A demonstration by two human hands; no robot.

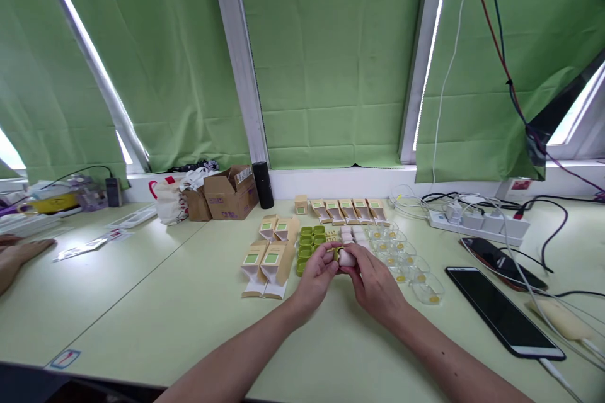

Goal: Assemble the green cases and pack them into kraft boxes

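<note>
Both hands meet just above the table, fingers pinched together. My left hand (315, 274) grips a small olive-green piece (337, 254). Against it, my right hand (375, 280) holds a small white rounded piece (347, 258); whether the two are joined I cannot tell. Just behind my left hand stand rows of green square cups (305, 240). Small pale yellow pieces (333, 235) and white blocks (347, 234) lie beyond my fingers, partly hidden. To the right of my right hand sit several clear plastic shells (428, 289) with yellow spots.
Opened kraft boxes (271, 258) lie to the left, more folded boxes (347, 211) behind. A smartphone (503, 308), power strip (477, 227) and loose cables occupy the right. A cardboard carton (229, 195) and black cylinder (263, 186) stand at the back. Another person's hand (21, 255) rests far left.
</note>
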